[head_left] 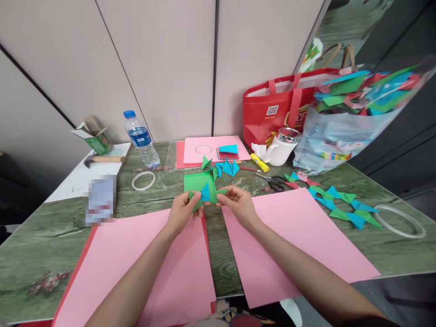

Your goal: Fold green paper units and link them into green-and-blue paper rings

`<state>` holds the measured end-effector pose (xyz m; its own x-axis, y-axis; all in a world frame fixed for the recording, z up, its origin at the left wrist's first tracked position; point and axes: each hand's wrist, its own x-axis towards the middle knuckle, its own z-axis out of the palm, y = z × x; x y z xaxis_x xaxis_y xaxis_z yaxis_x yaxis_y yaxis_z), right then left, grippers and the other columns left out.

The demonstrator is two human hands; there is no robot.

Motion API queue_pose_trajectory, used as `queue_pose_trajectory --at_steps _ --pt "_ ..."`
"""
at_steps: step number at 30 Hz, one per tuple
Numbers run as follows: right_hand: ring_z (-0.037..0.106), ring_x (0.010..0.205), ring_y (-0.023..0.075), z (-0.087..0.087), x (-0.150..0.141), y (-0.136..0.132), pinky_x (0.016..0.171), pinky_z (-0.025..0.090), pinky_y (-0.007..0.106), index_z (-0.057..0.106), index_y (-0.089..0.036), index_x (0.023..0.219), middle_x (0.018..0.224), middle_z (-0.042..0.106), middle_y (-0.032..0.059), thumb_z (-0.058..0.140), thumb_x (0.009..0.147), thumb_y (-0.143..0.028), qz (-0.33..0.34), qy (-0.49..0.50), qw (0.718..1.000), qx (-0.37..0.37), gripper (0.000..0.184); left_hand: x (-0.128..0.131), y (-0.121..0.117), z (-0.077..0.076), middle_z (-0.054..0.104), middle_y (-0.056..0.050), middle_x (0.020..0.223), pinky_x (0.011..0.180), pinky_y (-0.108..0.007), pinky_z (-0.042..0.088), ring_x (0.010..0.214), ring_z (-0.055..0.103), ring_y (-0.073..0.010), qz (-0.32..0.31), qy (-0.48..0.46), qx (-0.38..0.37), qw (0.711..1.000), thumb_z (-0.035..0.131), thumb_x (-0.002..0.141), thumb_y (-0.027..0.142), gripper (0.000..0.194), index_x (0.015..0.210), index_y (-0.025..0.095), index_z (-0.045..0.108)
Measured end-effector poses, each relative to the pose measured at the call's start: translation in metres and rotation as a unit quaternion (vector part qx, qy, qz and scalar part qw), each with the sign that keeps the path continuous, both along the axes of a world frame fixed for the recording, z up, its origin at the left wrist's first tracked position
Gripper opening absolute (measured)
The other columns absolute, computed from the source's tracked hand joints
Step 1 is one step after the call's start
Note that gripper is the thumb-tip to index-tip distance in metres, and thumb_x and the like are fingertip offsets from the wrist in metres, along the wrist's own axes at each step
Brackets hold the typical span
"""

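Observation:
Both hands hold small folded paper pieces over the middle of the table. My left hand [185,208] pinches a green and blue origami piece [205,192] between thumb and fingers. Opposite it, my right hand [239,205] grips the pointed green end of a folded green paper [222,192]; whether the two pieces are joined I cannot tell. Just beyond lies a green paper sheet [195,181]. Past that sit blue folded pieces [227,168] and a small green one [206,162]. Pink paper sheets lie under each forearm, left [146,268] and right [293,236].
At right, a chain of blue and green folded paper [344,206] lies near a tape roll [400,221]. Scissors [272,181], a glue stick [259,162], a white mug [282,147] and a red bag [265,113] stand behind. Leftward are a water bottle [141,138] and a hammer [105,159].

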<state>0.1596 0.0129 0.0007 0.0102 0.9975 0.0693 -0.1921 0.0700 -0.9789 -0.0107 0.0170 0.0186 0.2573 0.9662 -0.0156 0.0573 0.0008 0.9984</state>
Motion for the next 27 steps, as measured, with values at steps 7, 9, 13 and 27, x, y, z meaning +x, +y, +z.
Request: queue_pose_trajectory --at_steps 7,9,13,27 --pt "0.06 0.051 0.0123 -0.005 0.0 0.002 0.051 0.053 0.025 0.063 -0.016 0.071 0.056 0.059 -0.0026 0.074 0.056 -0.04 -0.008 0.016 0.999 -0.032 0.03 -0.001 0.0 0.003 0.056 0.0 0.045 0.038 -0.019 0.028 0.036 0.039 -0.0063 0.005 0.025 0.017 1.0 0.055 0.076 0.043 0.033 0.061 0.013 0.056" --pt "0.06 0.051 0.012 -0.006 -0.002 0.001 0.052 0.053 0.025 0.063 -0.016 0.07 0.057 0.059 -0.0026 0.075 0.055 -0.039 -0.012 0.022 0.999 -0.031 0.03 0.0 -0.001 0.004 0.056 0.0 0.045 0.038 -0.019 0.028 0.036 0.04 -0.0066 0.013 0.027 0.022 0.999 0.056 0.075 0.043 0.033 0.061 0.013 0.057" --pt "0.058 0.054 0.0105 -0.007 -0.006 -0.001 0.056 0.054 0.026 0.063 -0.017 0.069 0.059 0.059 -0.0031 0.076 0.054 -0.037 -0.024 0.048 0.998 -0.019 0.028 0.004 -0.003 0.002 0.054 0.001 0.042 0.038 -0.019 0.028 0.035 0.04 -0.0072 0.04 0.008 0.026 0.999 0.057 0.074 0.044 0.033 0.062 0.013 0.058" --pt "0.057 0.055 0.0099 -0.011 -0.008 0.001 0.06 0.055 0.027 0.06 -0.017 0.062 0.058 0.058 -0.0037 0.077 0.052 -0.034 -0.023 0.102 0.993 -0.053 0.026 0.002 -0.002 0.0 0.05 0.003 0.037 0.04 -0.02 0.027 0.036 0.038 -0.0073 0.048 0.058 0.054 0.996 0.056 0.074 0.044 0.034 0.062 0.013 0.062"
